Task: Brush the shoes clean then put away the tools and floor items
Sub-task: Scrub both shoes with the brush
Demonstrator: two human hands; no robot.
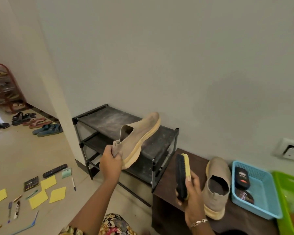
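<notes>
Now left hand (111, 164) grips first shoe (139, 138); second shoe (217, 187) on bench (166, 180); right hand (193, 200) holds one brush (182, 177).

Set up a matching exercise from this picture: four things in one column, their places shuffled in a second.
Things
1. brush
2. raised shoe
3. second shoe
4. yellow paper sheets

Places
a. on the floor
b. in the left hand
c. on the brown table
d. in the right hand

Pairs: 1-d, 2-b, 3-c, 4-a.
</notes>
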